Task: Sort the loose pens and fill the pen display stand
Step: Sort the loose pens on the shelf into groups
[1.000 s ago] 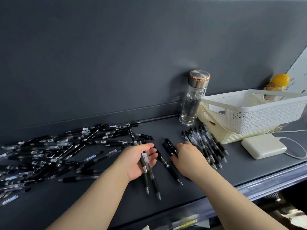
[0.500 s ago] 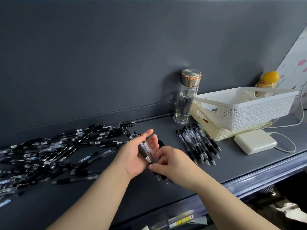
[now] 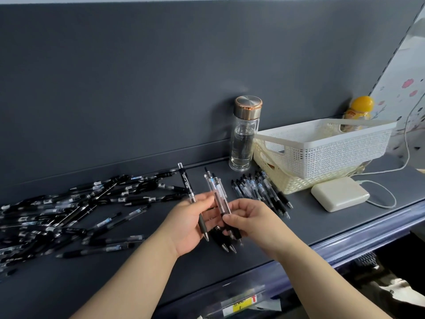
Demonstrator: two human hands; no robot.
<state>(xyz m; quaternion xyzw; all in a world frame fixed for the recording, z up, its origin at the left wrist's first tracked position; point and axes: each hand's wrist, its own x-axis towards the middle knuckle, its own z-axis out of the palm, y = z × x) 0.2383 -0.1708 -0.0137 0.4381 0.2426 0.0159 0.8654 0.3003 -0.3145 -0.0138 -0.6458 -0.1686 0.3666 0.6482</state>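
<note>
Above the shelf (image 3: 299, 229), your left hand (image 3: 186, 226) cupped one pen (image 3: 192, 199) while your right hand (image 3: 250, 218) pinched a light, stiff, slippery bundle of pens (image 3: 220, 203), seemingly best gripped mid-barrel.

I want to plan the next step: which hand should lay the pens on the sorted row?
Probably the right hand: it pinches the pens, and the sorted row lies on its side.

Black pens (image 3: 69, 215) scattered, some bundled.
</note>
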